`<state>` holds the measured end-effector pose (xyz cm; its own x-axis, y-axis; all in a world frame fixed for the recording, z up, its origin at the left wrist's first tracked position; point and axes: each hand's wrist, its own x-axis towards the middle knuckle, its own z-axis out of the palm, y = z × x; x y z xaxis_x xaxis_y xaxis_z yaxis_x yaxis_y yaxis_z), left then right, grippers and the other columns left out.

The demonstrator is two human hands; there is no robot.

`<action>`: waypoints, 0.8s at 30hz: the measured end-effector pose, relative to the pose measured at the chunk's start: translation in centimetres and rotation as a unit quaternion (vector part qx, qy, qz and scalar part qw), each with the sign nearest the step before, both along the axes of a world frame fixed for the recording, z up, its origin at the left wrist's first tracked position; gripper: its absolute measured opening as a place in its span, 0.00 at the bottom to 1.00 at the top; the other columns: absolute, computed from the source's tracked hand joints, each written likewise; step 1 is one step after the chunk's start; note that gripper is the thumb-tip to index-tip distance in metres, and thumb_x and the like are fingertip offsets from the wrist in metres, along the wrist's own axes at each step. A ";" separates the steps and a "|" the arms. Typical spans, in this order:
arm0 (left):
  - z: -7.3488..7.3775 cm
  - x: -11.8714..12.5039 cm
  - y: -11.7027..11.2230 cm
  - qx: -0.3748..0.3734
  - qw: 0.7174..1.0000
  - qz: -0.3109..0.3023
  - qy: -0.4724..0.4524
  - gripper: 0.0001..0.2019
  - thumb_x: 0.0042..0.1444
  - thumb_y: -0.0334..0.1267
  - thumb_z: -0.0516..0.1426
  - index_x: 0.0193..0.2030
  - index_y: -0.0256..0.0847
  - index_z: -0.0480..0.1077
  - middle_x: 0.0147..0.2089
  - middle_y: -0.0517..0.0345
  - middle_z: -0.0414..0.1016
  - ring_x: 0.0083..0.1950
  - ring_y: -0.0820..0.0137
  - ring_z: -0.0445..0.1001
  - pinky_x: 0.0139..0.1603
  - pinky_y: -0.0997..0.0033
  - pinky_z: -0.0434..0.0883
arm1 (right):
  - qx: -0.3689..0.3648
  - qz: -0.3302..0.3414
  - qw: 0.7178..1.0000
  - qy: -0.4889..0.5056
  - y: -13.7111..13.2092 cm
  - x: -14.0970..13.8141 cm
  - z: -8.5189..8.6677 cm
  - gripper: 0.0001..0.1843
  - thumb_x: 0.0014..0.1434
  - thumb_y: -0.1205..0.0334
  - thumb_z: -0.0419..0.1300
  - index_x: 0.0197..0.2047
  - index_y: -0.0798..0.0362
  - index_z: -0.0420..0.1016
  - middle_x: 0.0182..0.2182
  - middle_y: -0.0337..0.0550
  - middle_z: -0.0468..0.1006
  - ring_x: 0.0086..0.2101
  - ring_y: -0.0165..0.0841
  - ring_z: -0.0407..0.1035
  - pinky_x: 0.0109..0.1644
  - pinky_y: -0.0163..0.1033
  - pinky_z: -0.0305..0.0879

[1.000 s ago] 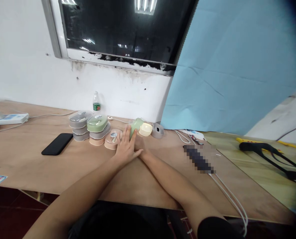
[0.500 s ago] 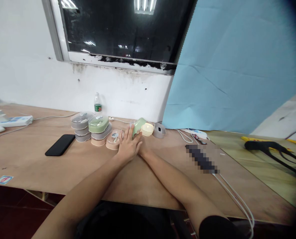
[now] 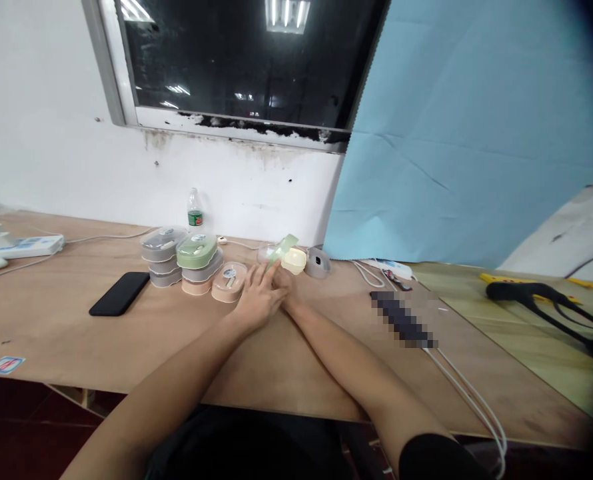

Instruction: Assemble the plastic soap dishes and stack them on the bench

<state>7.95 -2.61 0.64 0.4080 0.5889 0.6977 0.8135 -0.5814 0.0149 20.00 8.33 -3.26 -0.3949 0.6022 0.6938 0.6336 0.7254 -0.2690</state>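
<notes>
A light green box part (image 3: 283, 248) stands tilted at the far ends of my hands, seen nearly edge-on. My left hand (image 3: 262, 293) has its fingers close together, their tips closed at the green part's lower end. Just behind and right of it, my right hand (image 3: 285, 287) is partly covered by the left, its fingers hidden. Beside the green part sits a cream box part (image 3: 294, 260), with a grey one (image 3: 319, 263) farther right. Close to my left hand lies a pink oval lidded box (image 3: 229, 281) with a small utensil under its clear lid.
Stacked grey boxes (image 3: 164, 245) and a stack topped by a green box (image 3: 197, 251) stand left. A black phone (image 3: 120, 293), a bottle (image 3: 194, 210) by the wall, a power strip (image 3: 21, 247), a blurred dark object (image 3: 404, 320) and white cables (image 3: 469, 393) share the table.
The green part has turned, so its broad face now shows as a narrow strip. My left fingers have drawn closer together over its lower end. The view has shifted slightly.
</notes>
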 end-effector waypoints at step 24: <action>-0.2 -5.3 2.1 -0.192 0.956 0.214 0.054 0.21 0.57 0.48 0.53 0.56 0.44 0.65 0.62 0.46 0.62 0.63 0.54 0.58 0.63 0.50 0.51 | 0.009 -0.382 0.908 0.175 5.3 11.8 0.0 0.22 0.50 0.69 0.49 0.44 0.56 0.78 0.39 0.52 0.72 0.42 0.42 0.62 0.52 0.46 0.56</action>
<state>2.61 -0.55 0.45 0.1293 0.9226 0.3634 0.9847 -0.1627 0.0629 31.82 13.66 -3.23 0.3794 0.5950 0.7085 0.8310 0.1177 -0.5437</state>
